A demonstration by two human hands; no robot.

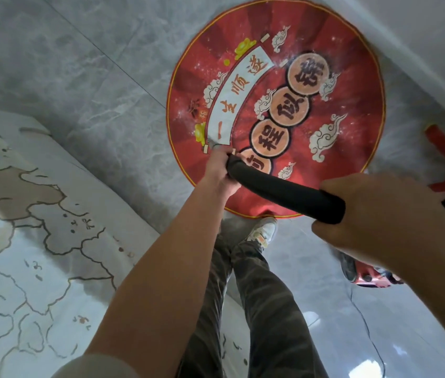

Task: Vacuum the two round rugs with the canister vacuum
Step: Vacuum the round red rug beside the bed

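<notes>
Red round rug [276, 105] flat on the marble floor [101, 77] ahead. With fingers of left hand [220, 170] and right hand [374, 211] wrapped round the black tube [284, 192], sweep slow overlapping strokes, light near the edge.

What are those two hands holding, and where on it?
Both hold the black vacuum tube: left hand at its far end, right hand at its near end.

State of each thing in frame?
red round rug: flat on floor, white specks on it.
pale rug: flat, partly in view.
black vacuum tube: held over red rug's near edge.
left hand: grips tube's far end.
right hand: grips its near end.
canister vacuum: on floor, mostly hidden.
</notes>
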